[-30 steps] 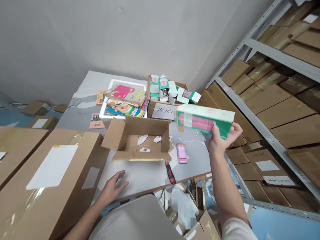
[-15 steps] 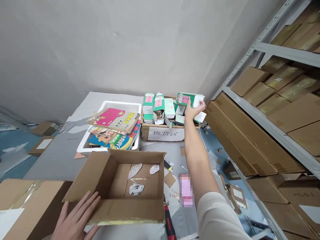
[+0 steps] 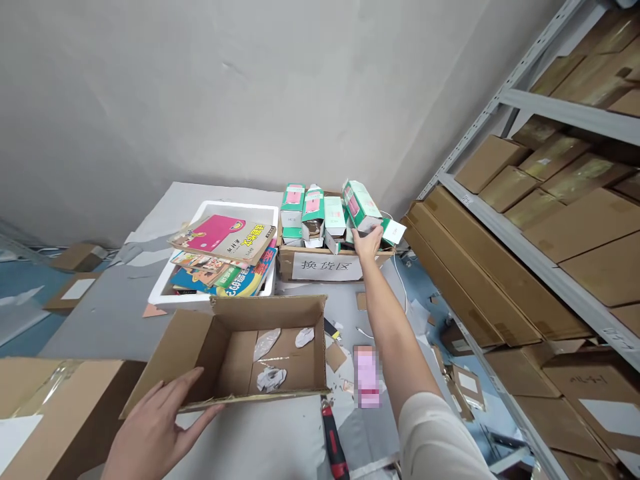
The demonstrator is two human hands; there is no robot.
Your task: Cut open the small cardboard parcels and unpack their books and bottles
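Note:
My left hand (image 3: 157,423) grips the near left edge of an open cardboard box (image 3: 273,303), fingers over the wall and thumb outside. Crumpled paper (image 3: 271,379) and crumpled plastic (image 3: 267,344) lie on its bottom. My right hand (image 3: 369,241) reaches forward and is closed around the near end of a green-and-white product box (image 3: 361,204), which leans tilted on other boxes. Its fingertips are partly hidden. Beneath stands a carton with a handwritten label (image 3: 327,267), packed with several similar boxes, one being a pale green box (image 3: 334,217).
A white foam tray (image 3: 163,283) of books (image 3: 225,237) stands left of the labelled carton. Right of the open box lie a red-and-black tool (image 3: 334,440), a utility knife (image 3: 331,329) and a blurred pink item (image 3: 368,377). A metal rack (image 3: 565,110) with cartons rises at right.
The product box in my right hand has turned from lying crosswise to pointing away from me. My left hand has shifted right, and the open box's near flap no longer spreads outward.

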